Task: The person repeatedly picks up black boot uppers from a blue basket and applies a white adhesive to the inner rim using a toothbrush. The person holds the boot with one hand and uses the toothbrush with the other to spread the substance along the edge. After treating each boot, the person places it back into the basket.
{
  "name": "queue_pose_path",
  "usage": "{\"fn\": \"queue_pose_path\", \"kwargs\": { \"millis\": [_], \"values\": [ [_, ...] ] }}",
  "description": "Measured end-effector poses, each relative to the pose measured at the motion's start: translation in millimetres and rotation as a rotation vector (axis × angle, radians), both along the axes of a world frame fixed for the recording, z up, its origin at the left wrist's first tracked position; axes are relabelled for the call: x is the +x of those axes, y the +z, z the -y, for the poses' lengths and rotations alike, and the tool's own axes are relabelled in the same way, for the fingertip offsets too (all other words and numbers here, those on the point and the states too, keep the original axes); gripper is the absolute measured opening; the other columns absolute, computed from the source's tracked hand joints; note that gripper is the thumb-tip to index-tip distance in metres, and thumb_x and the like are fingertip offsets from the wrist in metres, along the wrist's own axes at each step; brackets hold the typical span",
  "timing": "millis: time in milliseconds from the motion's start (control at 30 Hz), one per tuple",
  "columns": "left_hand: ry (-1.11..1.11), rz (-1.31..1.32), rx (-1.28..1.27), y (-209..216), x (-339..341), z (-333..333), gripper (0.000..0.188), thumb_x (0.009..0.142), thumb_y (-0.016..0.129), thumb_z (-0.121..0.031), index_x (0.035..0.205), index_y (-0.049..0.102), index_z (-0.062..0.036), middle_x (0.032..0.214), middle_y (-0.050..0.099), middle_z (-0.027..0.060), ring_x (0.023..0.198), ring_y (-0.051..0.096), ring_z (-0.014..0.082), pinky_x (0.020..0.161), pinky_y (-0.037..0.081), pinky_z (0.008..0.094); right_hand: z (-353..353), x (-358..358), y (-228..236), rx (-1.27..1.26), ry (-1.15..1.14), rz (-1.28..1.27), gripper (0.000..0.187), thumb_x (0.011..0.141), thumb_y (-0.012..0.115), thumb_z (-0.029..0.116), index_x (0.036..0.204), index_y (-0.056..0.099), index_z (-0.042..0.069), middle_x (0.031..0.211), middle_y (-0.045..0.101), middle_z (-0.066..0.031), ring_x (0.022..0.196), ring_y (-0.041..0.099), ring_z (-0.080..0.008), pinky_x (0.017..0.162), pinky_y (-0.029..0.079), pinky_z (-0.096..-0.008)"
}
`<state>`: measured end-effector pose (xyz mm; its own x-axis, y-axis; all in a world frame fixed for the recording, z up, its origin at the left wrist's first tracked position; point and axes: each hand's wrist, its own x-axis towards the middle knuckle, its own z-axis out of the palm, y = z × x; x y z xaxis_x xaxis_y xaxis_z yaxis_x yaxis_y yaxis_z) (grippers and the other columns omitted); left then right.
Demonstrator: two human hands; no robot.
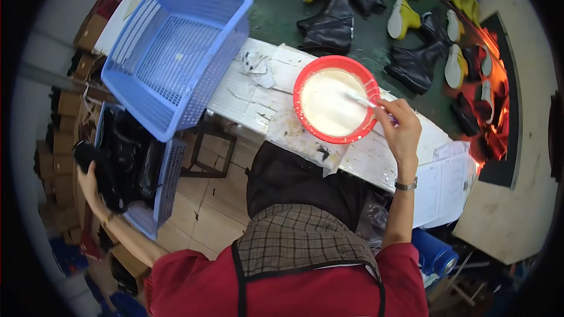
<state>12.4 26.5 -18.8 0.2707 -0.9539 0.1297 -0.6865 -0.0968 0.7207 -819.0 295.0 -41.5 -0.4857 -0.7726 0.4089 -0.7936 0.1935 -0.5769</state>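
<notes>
My right hand (pixel 402 129) is closed in a pinch around the handle of a brush (pixel 357 100). The brush's far end dips into creamy white liquid (pixel 326 108) in a round red basin (pixel 300 111). That basin stands on a narrow white bench in front of me. Reaching far to the left, my left hand (pixel 89 186) grips a black boot (pixel 94 161) at the side of a lower blue basket (pixel 167 182). More black boots (pixel 132 147) lie in this basket; they overlap, so their shapes are partly hidden.
A blue perforated basket (pixel 170 53) rests tilted at the bench's left end. Beyond the bench, a dark green surface (pixel 276 0) carries black boots (pixel 332 23) and yellow ones (pixel 404 17). Papers (pixel 437 188) lie at right, near an orange glow. Boxes (pixel 61 141) are stacked at left.
</notes>
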Motion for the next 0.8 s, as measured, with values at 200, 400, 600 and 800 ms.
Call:
{"fn": "queue_pose_path", "kwargs": {
  "millis": [200, 400, 600, 800],
  "values": [
    [0.020, -0.233, -0.314, 148.3, -275.7, -102.4, 0.059, 0.096, 0.073, -0.029, 0.142, 0.053, 0.0027, 0.122, 0.066, 0.0132, 0.107, 0.065, 0.0207, 0.092, 0.054, 0.0324, 3.8, 31.4, -9.5, 0.223, 0.059, -0.286, 0.009, 0.082, 0.077, 0.019, 0.085, 0.076, 0.011, 0.085, 0.066, -0.0028, 0.078, 0.067, -0.0231, 0.066, 0.053, -0.0371],
    [-0.640, -0.242, 0.014, 110.1, -421.3, -121.7, 0.047, 0.092, 0.077, -0.020, 0.129, 0.061, 0.0045, 0.112, 0.071, 0.0132, 0.097, 0.068, 0.0175, 0.088, 0.055, 0.0332, -7.2, 41.7, 6.7, 0.259, -0.009, -0.248, 0.010, 0.085, 0.075, 0.021, 0.089, 0.077, 0.012, 0.086, 0.065, -0.0033, 0.079, 0.067, -0.0228, 0.065, 0.053, -0.0379],
    [-1.135, -0.158, 0.656, 99.4, -526.6, -89.8, 0.037, 0.091, 0.076, -0.023, 0.115, 0.072, 0.0043, 0.099, 0.076, 0.0085, 0.090, 0.069, 0.0117, 0.084, 0.055, 0.0295, -25.7, 23.6, 14.7, -0.007, 0.016, 0.144, 0.014, 0.086, 0.077, 0.014, 0.099, 0.079, 0.010, 0.088, 0.069, -0.0035, 0.075, 0.066, -0.0174, 0.065, 0.049, -0.0315],
    [-1.315, -0.055, 0.777, 78.6, -563.7, -87.7, 0.036, 0.082, 0.084, -0.023, 0.102, 0.075, 0.0051, 0.088, 0.076, 0.0079, 0.075, 0.069, 0.0106, 0.070, 0.055, 0.0253, -1.5, 25.7, 57.0, -0.233, 0.389, 0.066, 0.013, 0.082, 0.081, 0.011, 0.095, 0.080, 0.012, 0.085, 0.068, 0.0013, 0.076, 0.058, -0.0107, 0.080, 0.038, -0.0297]
  ]
}}
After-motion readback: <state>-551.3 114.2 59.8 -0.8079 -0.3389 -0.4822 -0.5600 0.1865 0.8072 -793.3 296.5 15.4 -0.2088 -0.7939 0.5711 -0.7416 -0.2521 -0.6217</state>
